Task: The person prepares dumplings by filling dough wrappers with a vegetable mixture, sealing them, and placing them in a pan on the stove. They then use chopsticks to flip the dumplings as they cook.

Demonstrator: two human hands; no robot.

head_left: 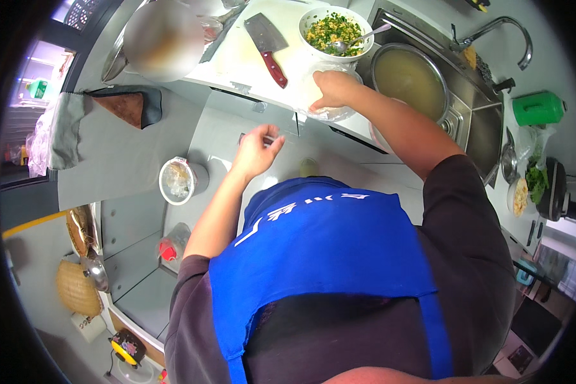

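My right hand (335, 90) is over a pale mass, perhaps dough (307, 93), at the counter's front edge. Clear plastic film (343, 113) lies around this mass. Thumb and forefinger are spread; the other fingertips are hidden, so a grip cannot be made out. My left hand (258, 150) hangs in front of the cabinet with curled fingers. Something small and pale may show between them, but it is too small to name. Behind the right hand stands a white bowl (303, 30) of chopped greens and yellow bits, with a metal spoon (372, 33) in it.
A cleaver (269, 45) lies on the white cutting board (230, 62). In the sink (482, 129) sits a metal basin of cloudy liquid (405, 79), below a faucet (509, 24). A lined waste bin (176, 182) and a red-capped bottle (168, 250) stand on the floor at left.
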